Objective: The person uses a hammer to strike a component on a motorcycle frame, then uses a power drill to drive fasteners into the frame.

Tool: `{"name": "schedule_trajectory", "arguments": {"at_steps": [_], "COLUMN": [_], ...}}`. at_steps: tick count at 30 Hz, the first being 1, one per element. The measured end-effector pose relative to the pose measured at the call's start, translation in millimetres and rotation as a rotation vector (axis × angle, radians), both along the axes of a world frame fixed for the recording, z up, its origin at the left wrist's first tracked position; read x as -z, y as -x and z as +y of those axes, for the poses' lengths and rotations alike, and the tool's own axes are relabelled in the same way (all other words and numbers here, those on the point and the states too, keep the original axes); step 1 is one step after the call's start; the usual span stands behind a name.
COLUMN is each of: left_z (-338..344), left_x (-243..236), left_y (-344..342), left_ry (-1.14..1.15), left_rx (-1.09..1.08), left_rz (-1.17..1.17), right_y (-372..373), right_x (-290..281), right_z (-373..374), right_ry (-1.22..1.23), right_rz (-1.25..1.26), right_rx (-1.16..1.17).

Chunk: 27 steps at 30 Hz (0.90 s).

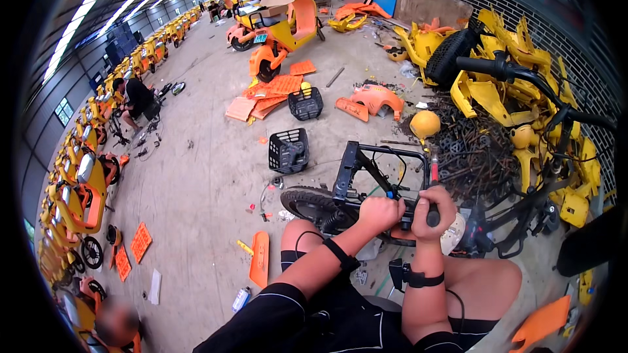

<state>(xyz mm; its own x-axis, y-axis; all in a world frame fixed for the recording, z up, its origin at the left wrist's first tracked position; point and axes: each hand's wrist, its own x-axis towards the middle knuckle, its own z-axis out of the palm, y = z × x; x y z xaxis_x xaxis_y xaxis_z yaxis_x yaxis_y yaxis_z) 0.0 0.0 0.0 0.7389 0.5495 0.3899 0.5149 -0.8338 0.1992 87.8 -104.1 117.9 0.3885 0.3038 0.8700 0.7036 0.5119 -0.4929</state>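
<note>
A black scooter frame (350,173) with a fat-tyred wheel (304,202) stands between my knees. My left hand (383,214) is closed in a fist against the frame's near end; what it grips is hidden by the fingers. Beside it, my right hand (437,209) is wrapped around a hand tool with a red and black handle (434,168). The tool points away from me, and its far end is too small to name. Thin cables (386,151) run along the frame. Just under my right hand, a whitish round part (453,234) lies near the floor.
To the right are a heap of dark metal parts (471,144), yellow body panels (487,95) and handlebars (517,72). Black baskets (288,150) and orange panels (275,91) lie ahead. A yellow-orange scooter (288,33) stands beyond. Scooters (85,189) line the left, where another person (136,101) sits.
</note>
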Motion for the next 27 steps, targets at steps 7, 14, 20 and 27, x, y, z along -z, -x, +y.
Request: {"name": "schedule_trajectory", "arguments": {"at_steps": [7, 14, 20, 27], "left_z": [-9.5, -14.8, -16.9, -22.8], "left_x": [-3.2, -12.2, -19.3, -16.5], "left_y": [-1.0, -3.5, -5.2, -7.9], "left_ry": [0.037, 0.171, 0.196, 0.126], "left_rx": [-0.051, -0.091, -0.149, -0.133], "left_rz": [0.062, 0.123, 0.199, 0.184], "right_y": [3.1, -1.3, -2.1, -9.9], "right_x": [-2.4, -3.2, 0.8, -7.2], "right_z": [-10.2, 4.3, 12.9, 12.6], "right_ry": [-0.12, -0.292, -0.353, -0.426], "right_rz": [0.277, 0.359, 0.412, 0.439], "right_rx": [0.038, 0.059, 0.091, 0.198]}}
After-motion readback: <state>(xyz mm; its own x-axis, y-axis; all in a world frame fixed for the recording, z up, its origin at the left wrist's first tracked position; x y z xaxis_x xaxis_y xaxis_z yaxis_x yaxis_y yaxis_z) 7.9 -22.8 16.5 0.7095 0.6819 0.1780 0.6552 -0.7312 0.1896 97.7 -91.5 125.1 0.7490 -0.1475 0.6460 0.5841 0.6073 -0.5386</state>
